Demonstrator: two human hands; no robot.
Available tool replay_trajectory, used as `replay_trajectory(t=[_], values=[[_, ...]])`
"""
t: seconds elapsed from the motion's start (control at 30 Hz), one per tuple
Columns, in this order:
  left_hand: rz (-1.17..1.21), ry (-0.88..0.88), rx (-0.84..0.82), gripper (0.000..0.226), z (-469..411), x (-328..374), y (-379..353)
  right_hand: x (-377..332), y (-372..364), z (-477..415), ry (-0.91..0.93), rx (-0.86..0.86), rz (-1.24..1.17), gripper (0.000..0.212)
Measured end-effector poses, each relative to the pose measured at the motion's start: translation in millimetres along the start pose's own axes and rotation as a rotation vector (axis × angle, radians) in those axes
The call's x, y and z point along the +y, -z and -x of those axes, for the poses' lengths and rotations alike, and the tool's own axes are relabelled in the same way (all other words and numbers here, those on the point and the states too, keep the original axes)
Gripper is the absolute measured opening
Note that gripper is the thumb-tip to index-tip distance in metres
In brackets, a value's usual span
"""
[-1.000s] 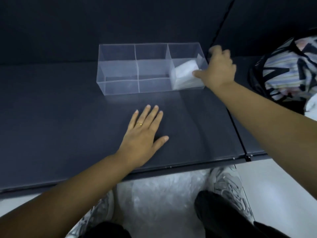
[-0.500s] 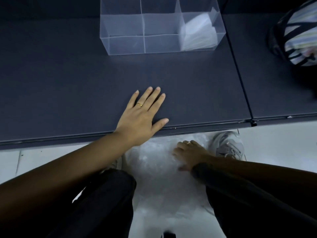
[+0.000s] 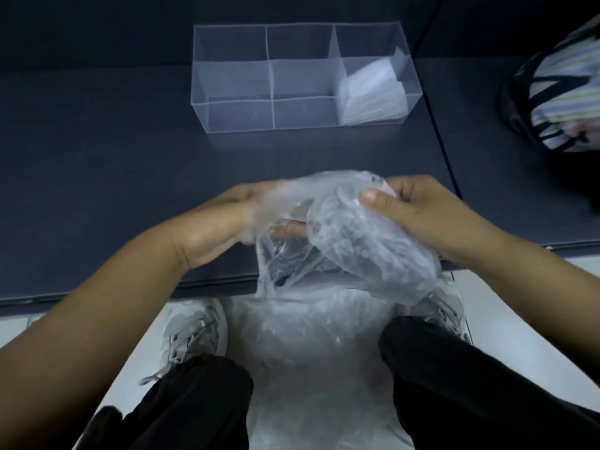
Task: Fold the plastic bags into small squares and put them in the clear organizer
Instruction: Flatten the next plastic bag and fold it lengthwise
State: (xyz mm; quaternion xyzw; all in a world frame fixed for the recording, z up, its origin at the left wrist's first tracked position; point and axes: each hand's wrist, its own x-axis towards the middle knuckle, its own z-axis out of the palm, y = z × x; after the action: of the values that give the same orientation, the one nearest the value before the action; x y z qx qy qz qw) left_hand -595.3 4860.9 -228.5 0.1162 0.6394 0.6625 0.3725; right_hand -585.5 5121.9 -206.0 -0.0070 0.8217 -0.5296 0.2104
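Pinching plastic bag, right hand atop, left hand under film

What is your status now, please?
Left hand and right hand hold crumpled plastic bag, unfolded. Clear organizer: folded bags in right compartment only. Nothing blocks it.

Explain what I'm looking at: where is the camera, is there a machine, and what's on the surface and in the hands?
No machine here: a person works with bare hands, and the one camera sits on their head, looking forward and down, so you see both forearms from above. On the dark table stands a clear organizer; its right end holds folded white bags. A striped bag lies far right. The right hand pinches a crumpled clear plastic bag over the table's near edge; the left hand meets it too, but blur hides its grip. A pile of plastic lies on the floor between the shoes.
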Motion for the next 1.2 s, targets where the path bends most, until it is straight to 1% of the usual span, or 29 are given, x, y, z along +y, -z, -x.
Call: replay_trajectory(t=[0.03, 0.07, 0.13, 0.17, 0.23, 0.3, 0.33, 0.37, 0.4, 0.47, 0.5, 0.53, 0.57, 0.6, 0.63, 0.67, 0.7, 0.73, 0.77, 0.8, 0.87, 0.93, 1.0, 1.03, 1.07, 1.1, 1.13, 1.17, 1.2], values=[[-0.007, -0.004, 0.089, 0.039, -4.0, 2.0, 1.2, 0.8, 4.3, -7.7, -0.052, -0.004, -0.042, 0.076], [0.011, 0.015, 0.217, 0.028, -8.5, 3.3, 1.5, 3.2, 8.1, -14.7, -0.100, 0.002, -0.062, 0.072], [0.012, 0.068, 0.467, 0.003, -18.0, -0.4, 2.1, 12.3, 15.5, -28.9, -0.176, 0.086, -0.024, 0.059], [-0.016, 0.117, 0.560, 0.012, -20.1, -5.4, 3.8, 18.7, 19.9, -35.3, -0.195, 0.162, 0.041, 0.052], [-0.050, 0.224, 0.667, 0.018, -20.2, -12.9, 7.7, 32.6, 30.8, -44.3, -0.180, 0.326, 0.191, 0.039], [-0.100, 0.285, 0.700, 0.022, -15.9, -14.3, 10.3, 40.2, 35.8, -45.9, -0.135, 0.445, 0.263, 0.029], [-0.135, 0.293, 0.727, 0.026, -14.7, -15.0, 11.9, 41.4, 34.6, -44.9, -0.110, 0.468, 0.278, 0.028], [-0.189, 0.278, 0.792, 0.032, -14.8, -16.0, 15.0, 40.9, 31.4, -42.8, -0.083, 0.461, 0.282, 0.030], [-0.251, 0.236, 0.899, 0.036, -14.8, -15.4, 18.8, 41.4, 26.3, -40.5, -0.055, 0.430, 0.283, 0.035], [-0.426, 0.049, 1.122, 0.040, -12.7, -8.2, 21.8, 39.8, 12.8, -33.2, -0.023, 0.340, 0.305, 0.055], [-0.538, -0.071, 1.165, 0.045, -11.9, -3.9, 20.6, 37.8, 6.1, -29.9, -0.002, 0.315, 0.341, 0.064], [-0.651, -0.173, 1.147, 0.050, -12.7, 0.1, 18.6, 35.9, 0.8, -29.1, 0.036, 0.312, 0.381, 0.069], [-0.756, -0.231, 1.088, 0.055, -16.1, 0.8, 17.4, 34.8, -1.6, -31.9, 0.075, 0.320, 0.398, 0.070], [-0.819, -0.240, 1.018, 0.061, -21.1, -0.2, 15.5, 33.4, -2.4, -37.7, 0.095, 0.327, 0.381, 0.070], [-0.828, -0.189, 0.961, 0.068, -27.6, -2.8, 15.1, 32.3, -1.9, -46.2, 0.084, 0.325, 0.338, 0.071], [-0.780, -0.095, 0.932, 0.076, -34.4, -4.5, 15.1, 30.4, -0.2, -55.9, 0.038, 0.316, 0.292, 0.070], [-0.712, 0.019, 0.939, 0.084, -41.1, -7.3, 17.4, 30.9, 1.6, -67.2, -0.016, 0.295, 0.258, 0.065], [-0.674, 0.127, 0.964, 0.087, -46.4, -10.7, 20.9, 30.7, 2.1, -76.6, -0.055, 0.267, 0.277, 0.052], [-0.658, 0.188, 0.996, 0.083, -50.5, -14.8, 25.9, 30.8, 1.7, -84.3, -0.062, 0.244, 0.313, 0.035], [-0.618, 0.177, 1.016, 0.070, -53.1, -17.7, 30.6, 29.4, 0.1, -88.6, -0.056, 0.235, 0.320, 0.031], [-0.397, 0.072, 0.997, 0.035, -54.6, -22.5, 38.0, 31.2, -2.0, -94.3, -0.022, 0.259, 0.148, 0.043], [-0.206, 0.036, 0.986, 0.029, -52.8, -23.2, 42.6, 26.9, -1.1, -91.3, -0.026, 0.338, -0.148, 0.041], [-0.091, 0.040, 1.012, 0.025, -50.6, -21.5, 46.0, 22.2, 2.8, -85.2, -0.044, 0.405, -0.366, 0.040], [-0.094, 0.031, 1.056, 0.022, -49.9, -19.7, 47.4, 19.2, 4.5, -80.8, -0.043, 0.435, -0.434, 0.038], [-0.154, 0.014, 1.132, 0.019, -48.0, -17.8, 47.5, 15.8, 5.0, -75.1, -0.033, 0.457, -0.471, 0.036], [-0.249, -0.033, 1.218, 0.020, -44.7, -13.7, 44.2, 12.5, 4.6, -69.4, -0.020, 0.474, -0.507, 0.034], [-0.334, -0.127, 1.273, 0.022, -40.1, -7.7, 35.3, 8.3, 3.3, -63.0, -0.008, 0.486, -0.530, 0.035], [-0.391, -0.242, 1.271, 0.023, -36.0, -0.1, 22.1, 5.3, 1.4, -57.7, 0.002, 0.491, -0.557, 0.038], [-0.417, -0.312, 1.210, 0.025, -33.8, 6.6, 6.2, 1.6, -0.6, -52.4, 0.005, 0.489, -0.590, 0.038]])
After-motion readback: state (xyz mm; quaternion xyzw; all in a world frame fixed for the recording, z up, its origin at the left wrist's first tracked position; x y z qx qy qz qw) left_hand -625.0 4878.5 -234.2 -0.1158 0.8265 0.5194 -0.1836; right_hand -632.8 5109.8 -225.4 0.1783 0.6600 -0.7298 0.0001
